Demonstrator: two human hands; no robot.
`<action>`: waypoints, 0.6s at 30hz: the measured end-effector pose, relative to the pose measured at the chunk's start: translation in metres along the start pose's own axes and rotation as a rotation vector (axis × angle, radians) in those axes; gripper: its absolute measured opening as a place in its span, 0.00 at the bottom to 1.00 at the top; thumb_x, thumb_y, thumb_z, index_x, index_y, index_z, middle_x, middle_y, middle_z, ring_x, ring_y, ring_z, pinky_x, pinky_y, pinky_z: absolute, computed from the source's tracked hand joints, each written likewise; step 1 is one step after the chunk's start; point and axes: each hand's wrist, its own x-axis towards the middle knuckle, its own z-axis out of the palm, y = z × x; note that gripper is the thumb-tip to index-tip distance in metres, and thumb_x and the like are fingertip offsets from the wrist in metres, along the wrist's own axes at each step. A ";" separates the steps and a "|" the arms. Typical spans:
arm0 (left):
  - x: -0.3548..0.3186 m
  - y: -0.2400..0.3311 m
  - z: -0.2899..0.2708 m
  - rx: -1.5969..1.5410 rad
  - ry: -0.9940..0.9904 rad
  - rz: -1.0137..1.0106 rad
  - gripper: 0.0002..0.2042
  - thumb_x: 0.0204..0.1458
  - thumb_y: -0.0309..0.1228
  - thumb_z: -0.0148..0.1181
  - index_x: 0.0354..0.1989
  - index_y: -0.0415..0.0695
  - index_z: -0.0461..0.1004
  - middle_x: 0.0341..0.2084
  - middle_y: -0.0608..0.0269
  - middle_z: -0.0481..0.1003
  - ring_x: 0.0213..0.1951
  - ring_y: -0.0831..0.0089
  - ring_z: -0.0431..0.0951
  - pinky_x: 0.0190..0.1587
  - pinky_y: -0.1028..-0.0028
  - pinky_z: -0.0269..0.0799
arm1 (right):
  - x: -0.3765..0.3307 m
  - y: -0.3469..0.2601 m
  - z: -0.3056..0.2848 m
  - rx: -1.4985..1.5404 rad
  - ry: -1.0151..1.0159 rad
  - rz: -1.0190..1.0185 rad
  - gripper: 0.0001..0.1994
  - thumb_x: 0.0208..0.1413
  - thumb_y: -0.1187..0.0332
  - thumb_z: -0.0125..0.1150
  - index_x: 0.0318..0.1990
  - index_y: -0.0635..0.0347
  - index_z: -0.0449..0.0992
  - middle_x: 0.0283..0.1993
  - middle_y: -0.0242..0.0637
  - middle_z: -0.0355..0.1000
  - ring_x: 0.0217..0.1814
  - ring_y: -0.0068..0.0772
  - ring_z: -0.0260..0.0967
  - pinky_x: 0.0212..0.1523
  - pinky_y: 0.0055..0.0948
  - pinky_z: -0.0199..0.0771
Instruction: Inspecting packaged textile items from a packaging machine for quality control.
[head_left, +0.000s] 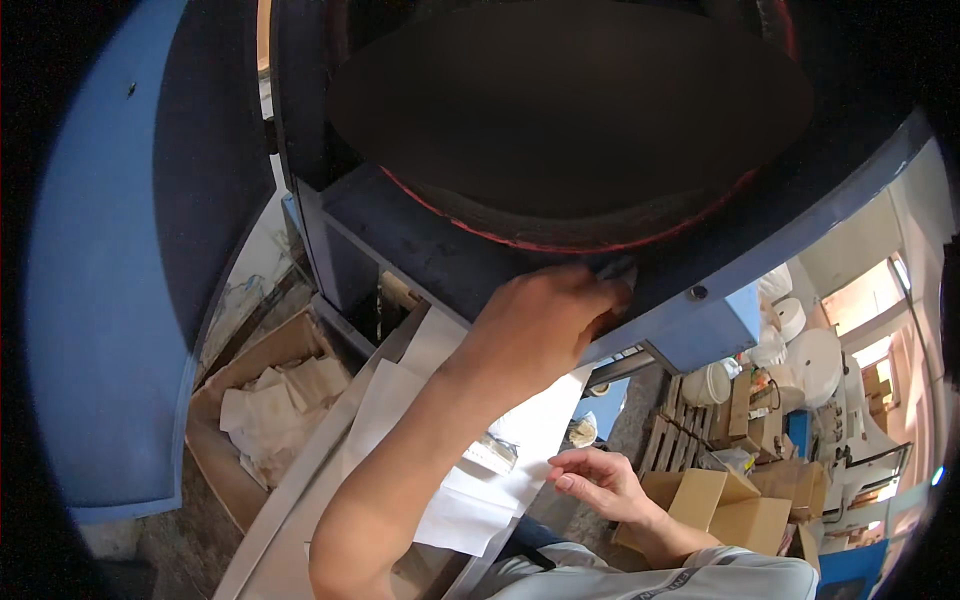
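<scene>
My left hand (pixel 555 315) reaches up to a dark machine panel (pixel 420 235), just below a large round opening edged by a thin red rim (pixel 560 247). Its fingers are bent closed, with a small greyish piece (pixel 622 268) showing at their tips; what it is, I cannot make out. Lower down, my right hand (pixel 600 482) hovers beside white paper sheets (pixel 470 515) with its thumb and fingers slightly apart, holding nothing. Part of the paper is hidden behind my left forearm. The inside of the opening is too dark to read.
A blue machine door (pixel 100 300) stands at the left. Below it, a cardboard box (pixel 215 440) holds crumpled paper. A blue machine edge (pixel 710 335) juts out at the right, beyond which are cardboard boxes (pixel 745 520), a wooden pallet (pixel 668 435) and white rolls (pixel 815 365).
</scene>
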 end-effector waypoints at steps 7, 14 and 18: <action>0.002 -0.003 -0.013 -0.162 -0.075 -0.082 0.10 0.48 0.23 0.59 0.39 0.42 0.80 0.32 0.51 0.80 0.34 0.58 0.82 0.37 0.67 0.76 | -0.004 -0.006 0.009 -0.005 0.016 0.009 0.14 0.61 0.69 0.62 0.51 0.68 0.75 0.42 0.38 0.78 0.44 0.22 0.75 0.46 0.24 0.76; -0.006 0.005 -0.017 -0.170 -0.096 -0.120 0.11 0.47 0.26 0.63 0.40 0.41 0.79 0.30 0.55 0.80 0.31 0.65 0.82 0.35 0.71 0.75 | -0.016 0.000 0.003 -0.014 0.059 -0.031 0.15 0.62 0.67 0.62 0.51 0.68 0.76 0.42 0.39 0.79 0.44 0.23 0.76 0.46 0.24 0.77; 0.000 0.016 -0.020 -0.126 0.040 -0.255 0.16 0.46 0.25 0.65 0.46 0.40 0.76 0.31 0.54 0.80 0.31 0.65 0.81 0.35 0.71 0.75 | -0.020 -0.001 0.000 -0.026 0.043 -0.038 0.14 0.62 0.72 0.59 0.52 0.69 0.73 0.43 0.36 0.77 0.43 0.21 0.74 0.45 0.22 0.76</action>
